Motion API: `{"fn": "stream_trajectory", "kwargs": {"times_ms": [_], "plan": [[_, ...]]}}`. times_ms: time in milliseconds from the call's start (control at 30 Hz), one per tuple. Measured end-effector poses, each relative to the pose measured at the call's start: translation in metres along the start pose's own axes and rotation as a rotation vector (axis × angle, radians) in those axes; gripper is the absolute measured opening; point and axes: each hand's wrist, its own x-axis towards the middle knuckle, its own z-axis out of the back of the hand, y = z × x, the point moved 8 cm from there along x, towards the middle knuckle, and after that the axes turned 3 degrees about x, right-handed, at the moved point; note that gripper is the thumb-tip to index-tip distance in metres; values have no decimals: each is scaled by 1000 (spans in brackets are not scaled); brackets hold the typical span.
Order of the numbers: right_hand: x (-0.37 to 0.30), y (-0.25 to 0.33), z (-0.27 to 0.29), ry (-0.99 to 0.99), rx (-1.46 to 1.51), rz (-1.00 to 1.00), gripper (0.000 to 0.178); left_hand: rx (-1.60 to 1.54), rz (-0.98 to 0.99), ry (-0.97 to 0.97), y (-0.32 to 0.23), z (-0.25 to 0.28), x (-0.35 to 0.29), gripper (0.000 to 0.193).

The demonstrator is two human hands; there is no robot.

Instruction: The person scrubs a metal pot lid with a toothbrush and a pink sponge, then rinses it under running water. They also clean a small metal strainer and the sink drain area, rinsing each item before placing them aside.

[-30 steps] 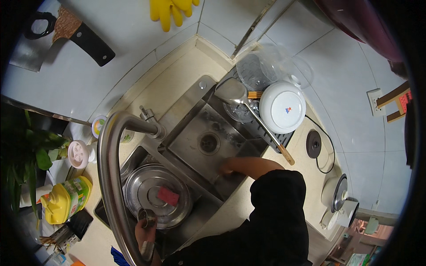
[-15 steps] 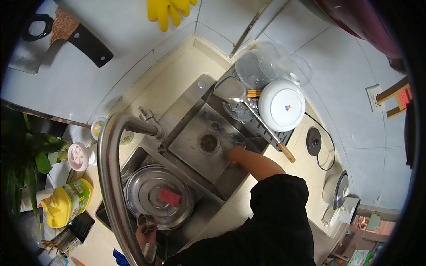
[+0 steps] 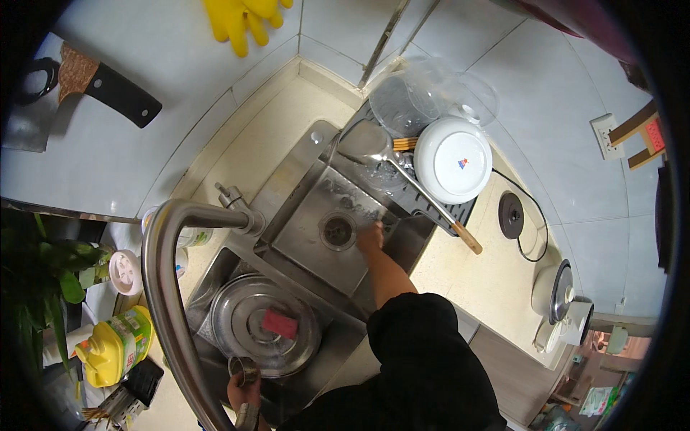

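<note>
My left hand [image 3: 243,394] is closed round a small round metal cup [image 3: 244,370], at the near edge of the left sink basin. Beside it a large round metal lid [image 3: 233,309] lies in that basin, with a red sponge [image 3: 279,325] on top. My right hand [image 3: 370,237] reaches low into the right steel basin [image 3: 302,248], just right of the round drain [image 3: 337,231]. Its fingers are blurred and partly hidden, so I cannot make out whether they hold anything. Wet patches and small bits show on the basin floor beyond that hand.
A curved steel faucet [image 3: 162,287] arches across the left side. At the back right, a drying rack carries a spatula [image 3: 424,190], an upturned white bowl [image 3: 453,161] and clear containers [image 3: 406,100]. A yellow jug [image 3: 108,352] stands left; a pot [image 3: 552,291] sits right.
My right hand has moved slightly left and farther away, closer to the drain. My left hand still grips the metal cup. The whole view has shifted a little.
</note>
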Motion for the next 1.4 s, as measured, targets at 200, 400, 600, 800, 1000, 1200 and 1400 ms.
{"fn": "stream_trajectory", "kwargs": {"times_ms": [200,400,600,800,1000,1200,1400], "plan": [[11,50,77,-50,453,-124,33,-22,-16,-88,-7,30,12,32],[10,-29,-35,8,284,-263,34,-55,47,-323,3,16,-8,25],[11,44,52,-207,681,-22,29,-34,101,-88,18,13,11,28],[3,101,5,116,1243,13,26,17,86,103,8,26,20,32],[-115,106,53,635,1618,-8,24,-221,-32,331,0,29,4,32],[-219,86,140,839,1640,239,22,427,-325,213,1,1,-46,30],[-304,74,163,1005,1528,436,24,585,-470,272,10,-16,-92,28]]}}
